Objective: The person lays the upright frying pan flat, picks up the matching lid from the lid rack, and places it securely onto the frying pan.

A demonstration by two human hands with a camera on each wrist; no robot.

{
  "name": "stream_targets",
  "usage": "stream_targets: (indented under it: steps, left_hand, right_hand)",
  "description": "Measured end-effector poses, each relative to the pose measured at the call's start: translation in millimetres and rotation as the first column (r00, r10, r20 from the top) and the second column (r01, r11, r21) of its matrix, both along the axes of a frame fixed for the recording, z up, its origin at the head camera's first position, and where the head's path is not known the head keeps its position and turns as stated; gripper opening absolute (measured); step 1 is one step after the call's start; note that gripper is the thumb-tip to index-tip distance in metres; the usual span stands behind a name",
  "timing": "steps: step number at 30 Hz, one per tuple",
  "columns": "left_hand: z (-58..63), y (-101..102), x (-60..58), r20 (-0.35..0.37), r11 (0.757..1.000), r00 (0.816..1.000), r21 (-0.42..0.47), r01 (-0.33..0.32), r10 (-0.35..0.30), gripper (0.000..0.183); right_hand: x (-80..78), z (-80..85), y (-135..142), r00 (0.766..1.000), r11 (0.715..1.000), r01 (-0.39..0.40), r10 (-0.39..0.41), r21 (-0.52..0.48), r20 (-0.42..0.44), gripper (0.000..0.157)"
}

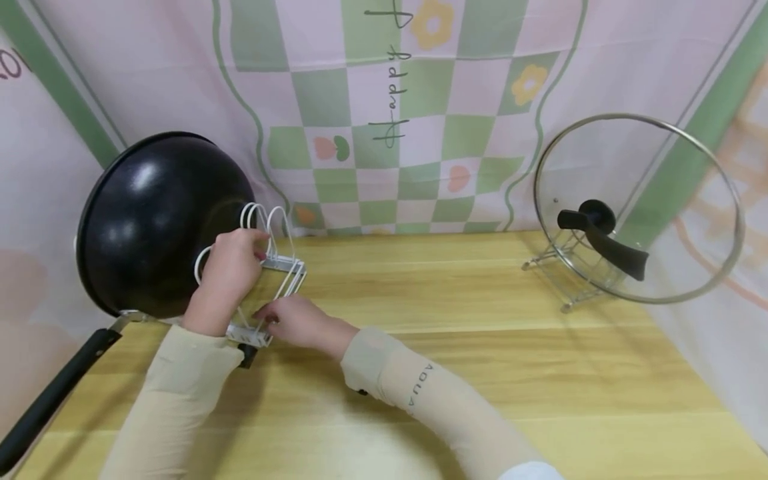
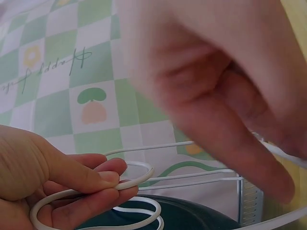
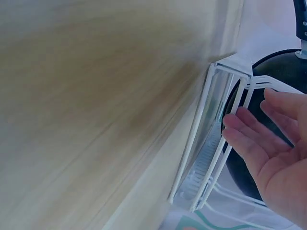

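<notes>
A white wire rack (image 1: 294,277) with upright loops stands at the left of the wooden table. My left hand (image 1: 231,270) reaches over it; in the left wrist view the left hand's thumb and fingers (image 2: 109,179) pinch one white wire loop (image 2: 139,177). My right hand (image 1: 300,323) is low at the rack's near end. Its fairly straight fingers (image 3: 247,139) touch the side wires in the right wrist view. A black wok (image 1: 156,213) stands on edge against the rack, its rounded outside toward the loops. The left hand hides part of the rack in the head view.
The wok's long black handle (image 1: 54,400) points toward the near left corner. At the right, a glass lid (image 1: 672,207) with a black handle stands tilted in another wire rack (image 1: 555,273). A patterned curtain (image 1: 372,187) hangs behind the table (image 1: 432,287).
</notes>
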State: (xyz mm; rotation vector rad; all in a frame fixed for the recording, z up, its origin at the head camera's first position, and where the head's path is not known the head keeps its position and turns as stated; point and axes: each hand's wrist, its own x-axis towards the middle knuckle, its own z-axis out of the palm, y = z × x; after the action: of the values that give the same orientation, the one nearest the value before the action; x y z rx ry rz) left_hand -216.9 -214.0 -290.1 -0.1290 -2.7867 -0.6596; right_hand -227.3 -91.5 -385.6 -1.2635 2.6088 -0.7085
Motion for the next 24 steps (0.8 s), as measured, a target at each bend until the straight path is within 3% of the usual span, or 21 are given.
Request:
stream_targets:
  steps: [6, 13, 24]
  left_hand:
    - [-0.2, -2.2, 0.7, -0.028, 1.0, 1.0, -0.014, 0.0, -0.001, 0.039]
    - [-0.2, -8.2, 10.4, -0.053, 0.999, 0.998, -0.038, -0.015, 0.013, 0.027]
    - [5.6, -7.1, 34.0, 0.021, 0.994, 0.993, -0.013, -0.112, 0.112, 0.029]
  right_hand:
    - [3.4, 2.6, -14.2, 0.999, 0.995, 0.023, -0.019, 0.101, -0.039, 0.02]
    - [7.0, 3.1, -21.4, 0.993, 0.983, 0.016, 0.006, 0.185, -0.116, 0.023]
    - [4.4, 3.0, -21.8, 0.994, 0.97, 0.034, -0.007, 0.239, -0.114, 0.029]
